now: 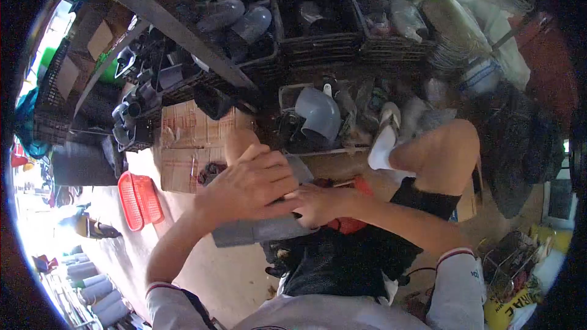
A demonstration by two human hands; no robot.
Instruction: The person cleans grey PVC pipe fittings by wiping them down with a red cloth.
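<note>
Head view, clock dial centred on my hands. Left hand (257,180): back up, fingers bent, lying across toward the right and meeting my other hand. Right hand (318,206): coming in from 4 o'clock, fingers curled in beside the left one. Grip of both: cannot tell; the fingers and whatever may be between them are hidden.

Grey tubular piece (238,235) lies just below the hands, running out to between 7 and 8 o'clock; contact with the fingers unclear. Red thing (351,225) partly behind my right forearm, between 3 and 4, form not readable.

Farther out: red basket (139,201) on the floor (195,256) at 9. Cardboard (189,137) at 10. Large grey elbow fitting (321,116) near 1, among smaller items. Black crate (318,36) at 12, others beside it. My foot in a white sock (382,150) at 2. Row of grey pipes (104,299) at 8. Yellow bag (513,311) at 4.
</note>
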